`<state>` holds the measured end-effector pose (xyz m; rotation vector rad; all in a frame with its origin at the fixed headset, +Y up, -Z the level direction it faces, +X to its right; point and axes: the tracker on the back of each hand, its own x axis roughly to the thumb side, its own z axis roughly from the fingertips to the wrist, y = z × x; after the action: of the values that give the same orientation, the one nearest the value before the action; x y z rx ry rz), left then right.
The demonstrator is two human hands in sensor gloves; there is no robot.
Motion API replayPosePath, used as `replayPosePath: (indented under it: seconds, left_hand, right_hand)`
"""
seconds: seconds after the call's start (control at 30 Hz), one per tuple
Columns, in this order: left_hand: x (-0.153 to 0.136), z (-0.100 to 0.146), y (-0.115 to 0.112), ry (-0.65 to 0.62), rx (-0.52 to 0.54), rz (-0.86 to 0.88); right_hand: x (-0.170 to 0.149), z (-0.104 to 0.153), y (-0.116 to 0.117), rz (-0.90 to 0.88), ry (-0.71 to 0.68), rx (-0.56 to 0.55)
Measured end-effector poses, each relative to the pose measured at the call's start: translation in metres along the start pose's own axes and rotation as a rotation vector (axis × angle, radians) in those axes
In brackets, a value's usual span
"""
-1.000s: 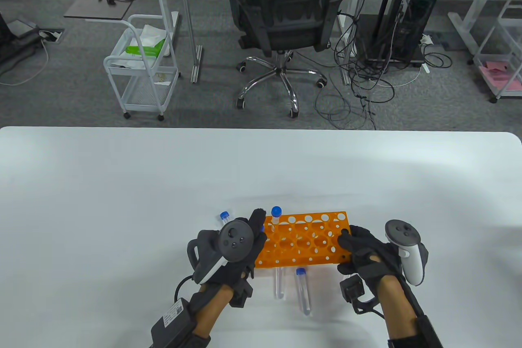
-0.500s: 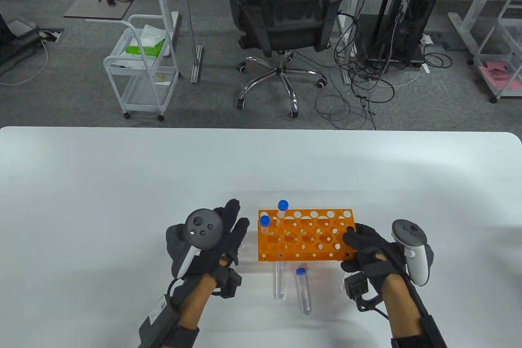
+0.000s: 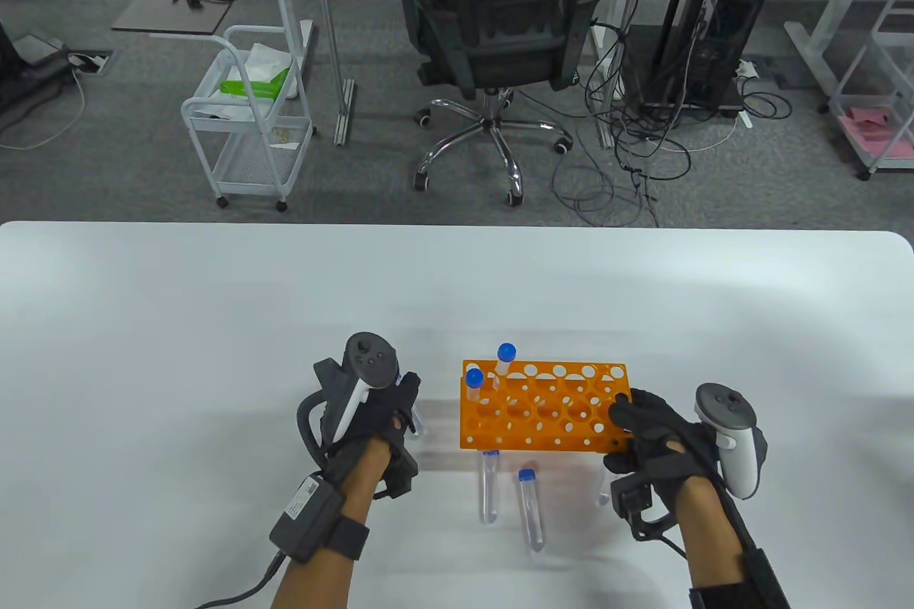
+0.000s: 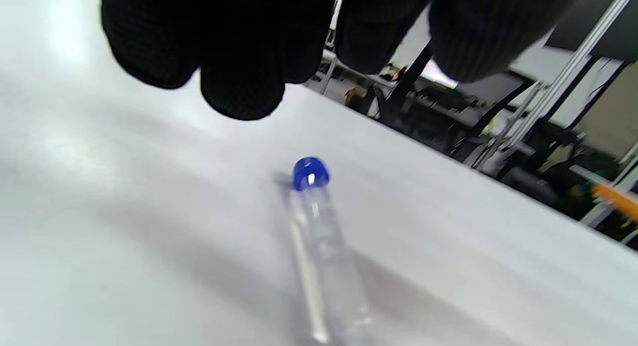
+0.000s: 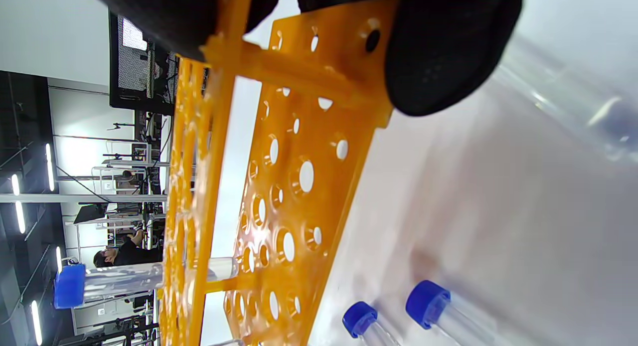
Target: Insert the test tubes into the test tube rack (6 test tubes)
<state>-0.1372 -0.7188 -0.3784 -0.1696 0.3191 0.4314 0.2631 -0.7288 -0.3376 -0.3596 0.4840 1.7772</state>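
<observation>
Orange rack (image 3: 546,409) sits on the white surface (image 3: 214,323), two blue-capped tubes standing in its left end: one at the far-left corner (image 3: 505,360), one just nearer (image 3: 473,386).

Right hand (image 3: 653,441) grips the rack's right end, thumb and fingers (image 5: 438,52) wrapped over the end plate.

Left hand (image 3: 371,416) hangs over a loose tube (image 4: 319,236) lying left of the rack; fingers (image 4: 239,52) curled above its cap, not touching, holding nothing.

Two more tubes lie flat just in front of the rack: one (image 3: 489,487) with its cap at the rack's front edge, the other (image 3: 530,509) right beside it.
</observation>
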Motion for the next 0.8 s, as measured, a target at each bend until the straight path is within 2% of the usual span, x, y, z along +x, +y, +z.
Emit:
replayPosePath:
  seconds: [0.33, 0.57, 0.8]
  left_hand:
    - [-0.002, -0.017, -0.021, 0.093, -0.041, -0.097]
    - [-0.001, -0.022, -0.036, 0.124, -0.121, -0.187]
    - [0.007, -0.023, -0.041, 0.115, -0.073, -0.234]
  right_hand:
    - [0.001, 0.001, -0.001, -0.007, 0.009, -0.004]
    - [0.000, 0.001, -0.003, -0.014, 0.012, -0.009]
    - [0.001, 0.001, -0.005, -0.024, 0.011, -0.011]
